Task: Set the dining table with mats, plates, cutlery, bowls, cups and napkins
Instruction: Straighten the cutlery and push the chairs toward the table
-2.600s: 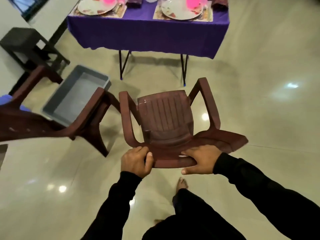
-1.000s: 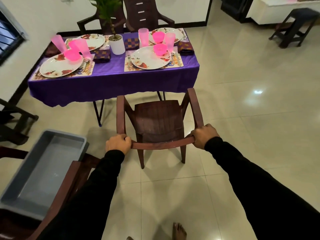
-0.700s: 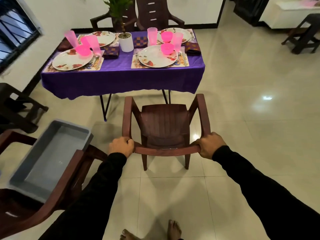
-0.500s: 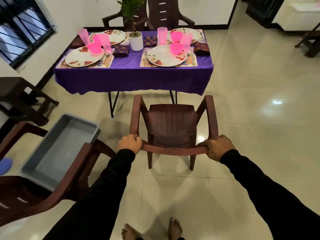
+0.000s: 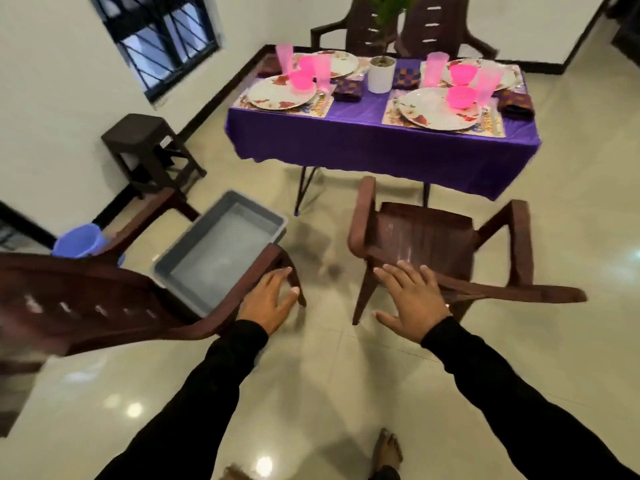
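Grey tub [image 5: 221, 251]: on the seat of the left brown chair [image 5: 104, 306], near side of the dining table [image 5: 381, 147]. Left hand [image 5: 268, 301]: fingers spread, holding nothing, at that chair's armrest. Right hand [image 5: 412, 299]: fingers spread, empty, over the back rail of the right brown chair [image 5: 436, 244] facing the table. Table: plates, pink cups, bowls, napkins on mats.

A grey tub [image 5: 221, 251] sits on a brown chair [image 5: 104, 299]; a dark stool [image 5: 145, 147] stands by the wall.

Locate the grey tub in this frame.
In the head view the grey tub sits left of centre on the seat of the near-left brown chair, just above the left hand and below the purple table.
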